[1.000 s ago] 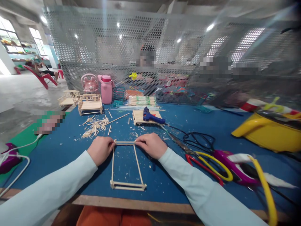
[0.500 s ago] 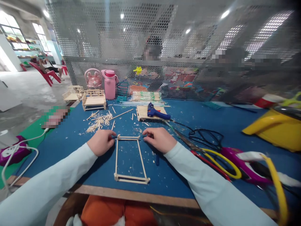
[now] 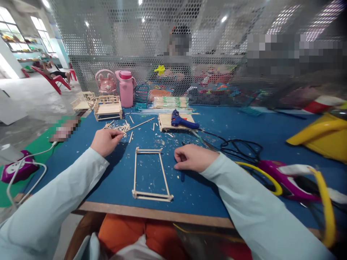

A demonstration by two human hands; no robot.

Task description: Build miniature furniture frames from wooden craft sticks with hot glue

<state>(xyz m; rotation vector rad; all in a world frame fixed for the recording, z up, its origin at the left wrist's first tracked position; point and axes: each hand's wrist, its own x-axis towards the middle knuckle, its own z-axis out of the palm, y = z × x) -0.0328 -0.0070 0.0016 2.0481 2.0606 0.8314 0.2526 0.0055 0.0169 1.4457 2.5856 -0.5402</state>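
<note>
A rectangular frame of thin wooden sticks lies on the blue tabletop between my hands and touches neither. My left hand is at the near edge of a pile of short stick pieces, its fingers pinched together; whatever is between the fingertips is too small to name. My right hand hovers right of the frame with curled fingers, beside a dark blue tool partly hidden under it. Whether it holds anything is hidden. Beyond it, a blue glue gun rests on a small slatted wooden piece.
Small wooden furniture models and a pink bottle stand at the back left. Black cable, yellow-handled pliers and a purple device lie right. A perforated metal screen rises behind, with a person beyond it.
My left hand has left the frame's top left corner and moved away to the stick pile. My right hand has drawn back to the right from the frame's other top corner.
</note>
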